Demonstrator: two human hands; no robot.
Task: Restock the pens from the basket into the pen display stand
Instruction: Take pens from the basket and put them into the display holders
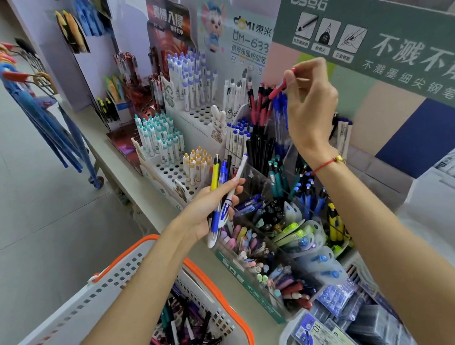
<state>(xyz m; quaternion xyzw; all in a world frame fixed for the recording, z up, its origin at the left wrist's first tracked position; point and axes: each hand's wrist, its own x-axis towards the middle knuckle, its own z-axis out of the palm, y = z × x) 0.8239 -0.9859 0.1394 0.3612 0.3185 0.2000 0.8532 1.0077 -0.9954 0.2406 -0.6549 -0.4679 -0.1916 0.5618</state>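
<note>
My right hand (309, 103) pinches a red pen (279, 89) by its top end, its lower end among the red pens standing in the clear display stand (258, 176). My left hand (212, 207) grips a bunch of several pens (222, 188), among them a yellow one, a blue one and a white one, just left of the stand. The white basket with an orange rim (221, 295) sits at the bottom left, with many loose pens (186, 328) inside, partly hidden by my left forearm.
White holed pen racks (169, 172) with white pens stand on the counter to the left. A green sign (372, 40) hangs over the stand at the upper right. Boxed refills in a tray (339, 321) lie at the bottom right. Umbrellas (36, 107) hang at far left.
</note>
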